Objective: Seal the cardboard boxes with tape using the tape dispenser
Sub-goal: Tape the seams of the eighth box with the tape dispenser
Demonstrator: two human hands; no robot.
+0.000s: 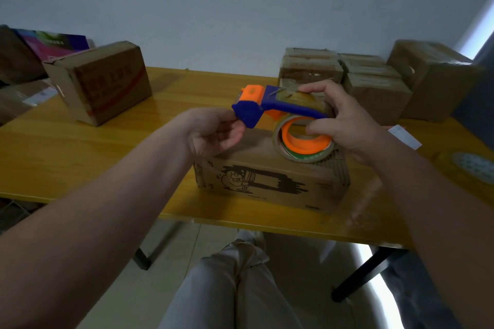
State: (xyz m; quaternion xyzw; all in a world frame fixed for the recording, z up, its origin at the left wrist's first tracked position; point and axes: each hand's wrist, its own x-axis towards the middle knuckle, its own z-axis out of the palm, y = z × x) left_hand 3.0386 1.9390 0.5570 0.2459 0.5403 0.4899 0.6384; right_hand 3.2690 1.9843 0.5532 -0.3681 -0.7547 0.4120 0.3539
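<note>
Holding the tape dispenser (270, 108) occupies both hands at this stage. The left hand (213, 133) pinches the lower corner of the blue cutter head (247, 112) between thumb and curled fingers. The right hand (344, 120) is clamped on the tape roll (302, 147): the fingers curl over the top of the roll and the thumb presses at the orange hub (304, 139).

Orientation. The dispenser's long axis runs left to right across the person, with the cutter head at the left and the roll at the right. It sits over the cardboard box (267, 184), which lies on the yellow table (80, 147) directly in front of the person, its long side also running left to right. The 2 axes are therefore close to parallel. The roll overlaps the right part of the box top; whether it touches the cardboard cannot be told from this view. The cutter head appears raised above the left end of the box.

Judgement. No tape strip is visible on the top of this box, so sealing appears not yet begun. The next move likely calls for lowering the head to 1 end of the top and drawing along the long axis. The left hand is nearer the head.

Other items. 1 larger box (101, 80) stands at the far left. A group of boxes (374, 80) stands at the far right, well apart from the work.
</note>
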